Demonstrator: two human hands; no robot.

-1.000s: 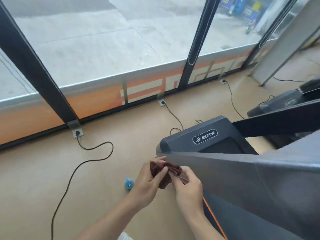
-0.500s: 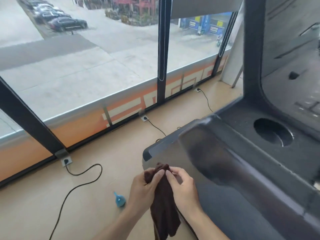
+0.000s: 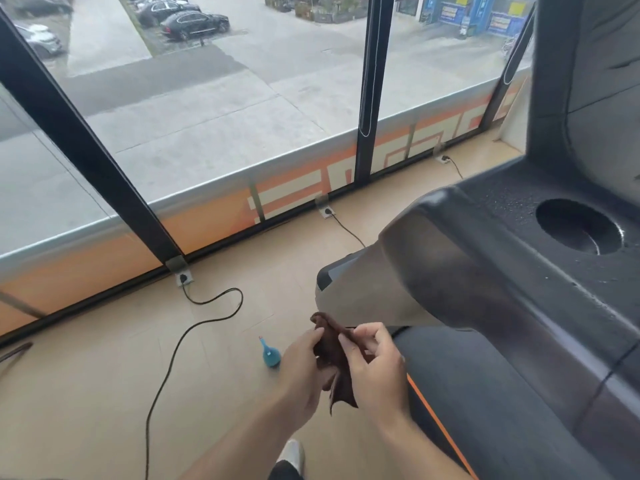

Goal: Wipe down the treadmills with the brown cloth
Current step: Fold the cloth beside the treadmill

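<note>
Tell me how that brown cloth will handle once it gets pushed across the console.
The brown cloth droops in folds between the left hand and right hand, so it is probably floppy and light. Pushed flat, it will likely bunch unless spread first.

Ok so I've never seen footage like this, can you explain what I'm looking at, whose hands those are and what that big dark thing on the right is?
The picture comes from a camera worn on a person's head, looking forward and down, so the hands are their own. The left hand and right hand both pinch a brown cloth, which hangs between them. The big dark shape on the right is a treadmill, seen close up, with a round cup holder. On the floor lie a small blue bottle and a black power cable running to a wall socket under the large windows.
</note>
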